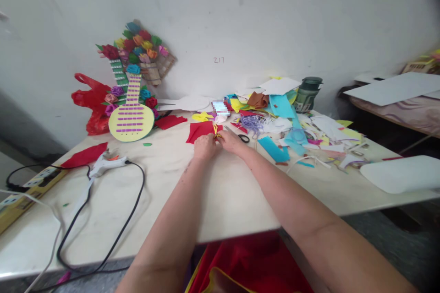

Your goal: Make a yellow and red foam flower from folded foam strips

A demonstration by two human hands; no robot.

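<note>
Both my hands meet over the middle of the table. My left hand [205,146] and my right hand [231,142] are closed, with fingertips pinching a small bundle of yellow strips [216,131] between them. Just behind the fingers lies a piece of red crepe paper [200,131], partly covered by my left hand. To the right of my right hand rest scissors [243,138] with black handles, their blades partly hidden. The exact shape of the yellow bundle is too small to tell.
A white glue gun [109,163] with a black cord lies left, near a power strip [34,187]. A yellow guitar-shaped craft [131,122] with paper flowers leans at the back wall. Paper scraps [275,149], yarn [252,123] and a green bottle [308,94] crowd the right.
</note>
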